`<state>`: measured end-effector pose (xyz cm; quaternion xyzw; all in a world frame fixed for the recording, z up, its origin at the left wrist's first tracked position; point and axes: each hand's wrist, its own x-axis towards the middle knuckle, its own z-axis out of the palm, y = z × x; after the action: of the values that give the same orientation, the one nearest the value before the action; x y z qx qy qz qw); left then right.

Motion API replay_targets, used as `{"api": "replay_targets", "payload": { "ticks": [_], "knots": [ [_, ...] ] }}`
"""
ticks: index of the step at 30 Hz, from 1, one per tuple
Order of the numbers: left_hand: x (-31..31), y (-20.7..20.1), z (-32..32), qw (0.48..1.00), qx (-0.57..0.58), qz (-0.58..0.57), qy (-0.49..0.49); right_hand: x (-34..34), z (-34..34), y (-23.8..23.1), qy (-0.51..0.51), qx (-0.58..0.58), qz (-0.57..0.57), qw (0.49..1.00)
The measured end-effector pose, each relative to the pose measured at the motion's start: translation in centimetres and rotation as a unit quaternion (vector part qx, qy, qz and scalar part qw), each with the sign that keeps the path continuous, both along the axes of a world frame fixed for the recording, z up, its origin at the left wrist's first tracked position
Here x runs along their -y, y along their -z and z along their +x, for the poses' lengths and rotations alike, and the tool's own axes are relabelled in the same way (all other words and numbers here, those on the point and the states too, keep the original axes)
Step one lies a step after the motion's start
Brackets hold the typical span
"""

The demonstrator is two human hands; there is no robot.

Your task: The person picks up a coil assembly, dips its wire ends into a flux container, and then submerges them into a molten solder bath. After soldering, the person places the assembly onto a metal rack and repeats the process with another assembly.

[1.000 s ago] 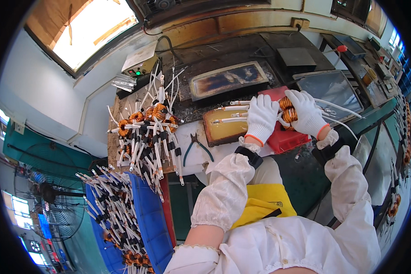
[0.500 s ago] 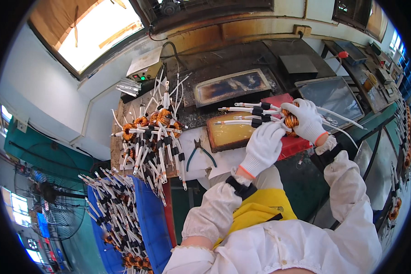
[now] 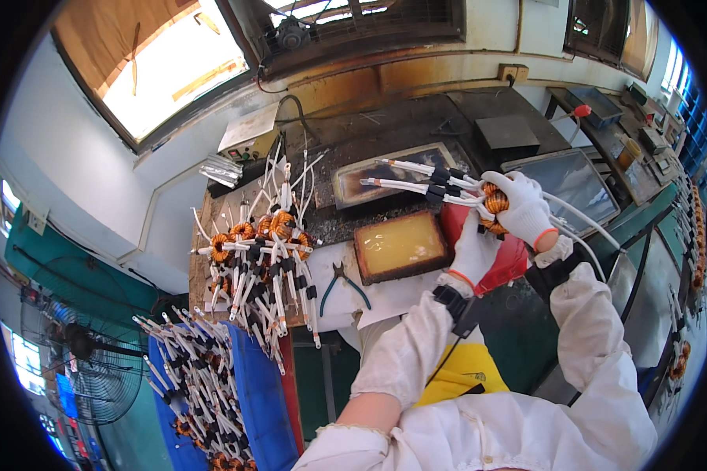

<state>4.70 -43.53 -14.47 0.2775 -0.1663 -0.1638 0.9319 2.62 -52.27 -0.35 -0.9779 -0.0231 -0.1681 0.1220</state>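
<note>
A ring-shaped copper-wound coil (image 3: 495,206) is held up on the right side of the bench, between my two white-gloved hands. My right hand (image 3: 526,208) is closed around its right side. From below, my left hand (image 3: 476,250) is closed against the coil and the base of its leads; its fingertips are partly hidden. White-sleeved leads with black bands reach left from the coil. Their metal tips hang over a shallow rectangular pan (image 3: 344,194) with a stained, silvery inside. Nearer me, a dark-rimmed tray (image 3: 363,271) holds something yellow and glossy. Longer white leads trail right past my right hand.
A red tray-like object (image 3: 504,268) lies beneath my hands. Pliers (image 3: 339,286) rest on white paper. Many similar coils (image 3: 281,224) are heaped at the bench's left; more fill a blue bin (image 3: 251,369) below. A control box (image 3: 247,133) stands behind, a dark block (image 3: 506,135) at the back right.
The coil's lead tips have moved away from me, from above the yellow-filled tray to above the pan. My left hand has shifted right and turned upright. The control box's green light no longer shows.
</note>
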Motion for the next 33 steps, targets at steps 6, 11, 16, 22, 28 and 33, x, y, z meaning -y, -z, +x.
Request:
{"api": "replay_targets", "payload": {
  "ticks": [6,11,16,22,28,33],
  "knots": [
    [3.5,-1.7,1.1,0.935,-0.279,-0.211,0.059,-0.4,1.6,0.8,0.07,-0.046,-0.014,0.996],
    [2.7,-0.9,3.4,0.93,-0.276,-0.225,0.091,-0.9,4.4,1.9,0.056,-0.026,-0.05,0.997],
    [2.7,-2.2,4.2,0.923,-0.276,-0.227,0.145,-1.3,5.6,0.8,0.116,-0.09,-0.091,0.985],
    [2.1,-1.5,4.9,0.928,-0.259,-0.216,0.157,-2.1,6.6,1.1,0.118,-0.091,-0.114,0.982],
    [2.7,-1.7,4.7,0.924,-0.265,-0.217,0.169,-2.2,6.4,0.5,0.133,-0.109,-0.113,0.979],
    [2.0,-1.6,4.8,0.934,-0.267,-0.186,0.146,-2.9,7.1,0.7,0.135,-0.133,-0.128,0.974]
  ]
}}
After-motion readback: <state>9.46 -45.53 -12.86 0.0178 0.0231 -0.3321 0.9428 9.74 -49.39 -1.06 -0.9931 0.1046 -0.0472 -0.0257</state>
